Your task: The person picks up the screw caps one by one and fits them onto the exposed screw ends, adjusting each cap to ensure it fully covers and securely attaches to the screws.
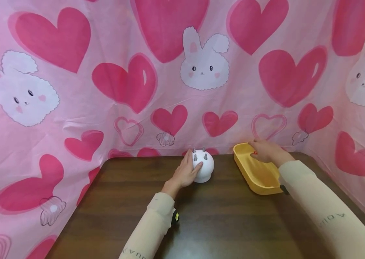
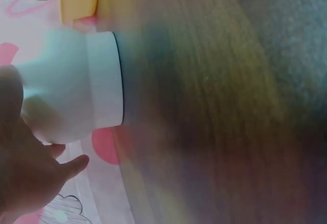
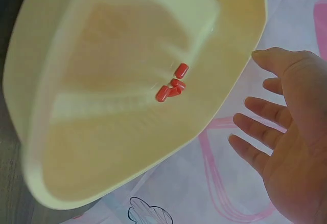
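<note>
A white ball-shaped object (image 1: pixel 206 170) stands upright on its short round base, with several metal screws (image 1: pixel 205 156) sticking up from its top. My left hand (image 1: pixel 185 172) holds it from the left side, thumb across the front and fingers toward the back. Over the far end of a yellow tray (image 1: pixel 256 187) is my right hand (image 1: pixel 268 151), its fingers apart and nothing seen between them. Several small red caps (image 3: pixel 163 93) lie together inside the tray. In the right wrist view, the right hand's fingers (image 3: pixel 255 116) are beside the tray's rim.
The dark wooden table (image 1: pixel 130 205) carries both the ball and the tray. A pink cloth (image 1: pixel 124 43) with hearts and rabbits hangs behind and at both sides, close to the table's far edge.
</note>
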Tool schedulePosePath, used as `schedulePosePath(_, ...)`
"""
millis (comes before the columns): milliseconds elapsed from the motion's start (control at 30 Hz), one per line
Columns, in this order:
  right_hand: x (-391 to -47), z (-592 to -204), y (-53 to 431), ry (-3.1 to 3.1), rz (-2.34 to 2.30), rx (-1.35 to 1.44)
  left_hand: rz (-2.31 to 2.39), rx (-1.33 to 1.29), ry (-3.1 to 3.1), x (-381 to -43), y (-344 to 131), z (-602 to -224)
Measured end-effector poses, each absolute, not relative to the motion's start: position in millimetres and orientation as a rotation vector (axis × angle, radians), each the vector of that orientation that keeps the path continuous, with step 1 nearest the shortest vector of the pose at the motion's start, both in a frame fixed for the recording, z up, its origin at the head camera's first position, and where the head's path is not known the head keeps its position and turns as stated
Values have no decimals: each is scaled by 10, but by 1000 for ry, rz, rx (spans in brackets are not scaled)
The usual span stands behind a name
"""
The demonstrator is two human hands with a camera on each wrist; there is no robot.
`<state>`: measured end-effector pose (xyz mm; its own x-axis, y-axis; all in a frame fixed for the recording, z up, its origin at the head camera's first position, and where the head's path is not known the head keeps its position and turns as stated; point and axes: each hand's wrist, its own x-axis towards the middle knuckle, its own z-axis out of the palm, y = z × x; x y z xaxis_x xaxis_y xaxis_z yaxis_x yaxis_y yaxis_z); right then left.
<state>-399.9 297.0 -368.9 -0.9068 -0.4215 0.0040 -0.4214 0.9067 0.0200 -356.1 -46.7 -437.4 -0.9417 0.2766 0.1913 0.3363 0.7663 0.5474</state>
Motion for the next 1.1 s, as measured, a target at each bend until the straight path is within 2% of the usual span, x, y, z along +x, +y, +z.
schedulePosePath(567,-4281,-3639,2934,-3121,110,741,-902,-516,-2874,-3605,-506,-4322)
schedulePosePath(900,-4393,-3803,2928,-3149,17,829,-884,-466,-2906,-3594,-491,-4345)
schedulePosePath(1100,-4411,-3863,2930,-3268,105,711,-879,-463,-2916,-3562,-478,-4343)
